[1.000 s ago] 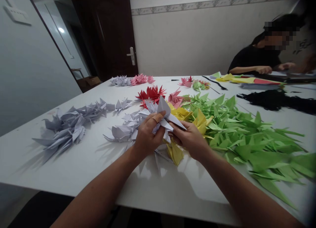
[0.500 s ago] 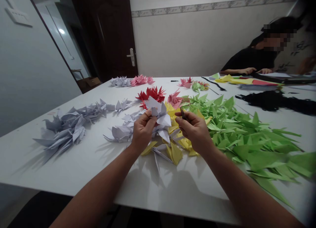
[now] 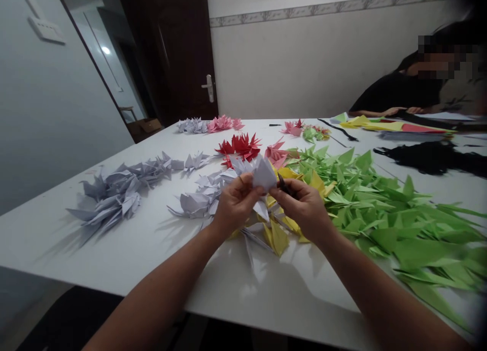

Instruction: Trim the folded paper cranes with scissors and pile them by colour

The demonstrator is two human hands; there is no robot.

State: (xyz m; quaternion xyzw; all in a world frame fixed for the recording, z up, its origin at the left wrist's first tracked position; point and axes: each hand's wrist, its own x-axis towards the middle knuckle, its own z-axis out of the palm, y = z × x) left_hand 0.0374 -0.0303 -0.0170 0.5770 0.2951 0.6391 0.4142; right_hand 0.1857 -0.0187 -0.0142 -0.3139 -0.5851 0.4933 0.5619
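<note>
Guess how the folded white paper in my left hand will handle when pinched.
The folded white paper is probably light for its size, being thin sheet. Its upright flap stands without sagging above the left hand, so it seems fairly stiff, yet its pointed tips would likely crease if squeezed hard.

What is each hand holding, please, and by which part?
The left hand pinches a white origami piece near its lower edge; the right hand grips a dark pointed tool behind its tip.
</note>
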